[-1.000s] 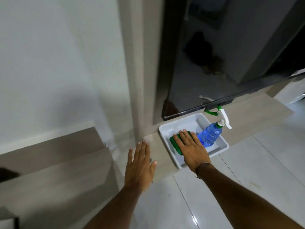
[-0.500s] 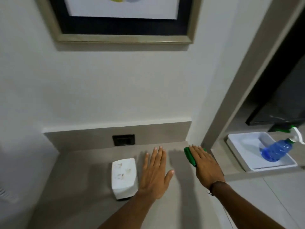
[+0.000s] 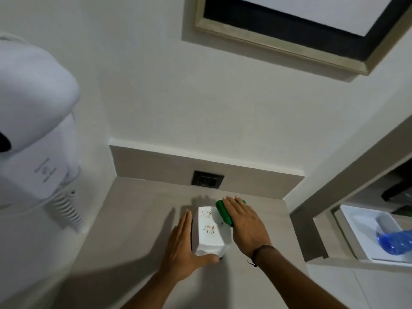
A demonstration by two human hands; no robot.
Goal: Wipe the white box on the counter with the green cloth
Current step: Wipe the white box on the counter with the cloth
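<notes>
Cloth (image 3: 223, 211) under right fingers (image 3: 231, 205), atop box (image 3: 211, 230)

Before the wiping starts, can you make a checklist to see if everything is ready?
1. Box on the counter: ok, it stands there upright.
2. Box held steady: ok, the left hand lies flat against its left side, thumb at the front corner.
3. Cloth in hand: ok, it is under the right hand, whose fingers are flat on it.
4. Cloth on the box: ok, it touches the top right edge.
5. Dirt to wipe: ok, brown specks show on the top.
6. Cloth damp: cannot tell; the spray bottle lies apart in the tray.
</notes>
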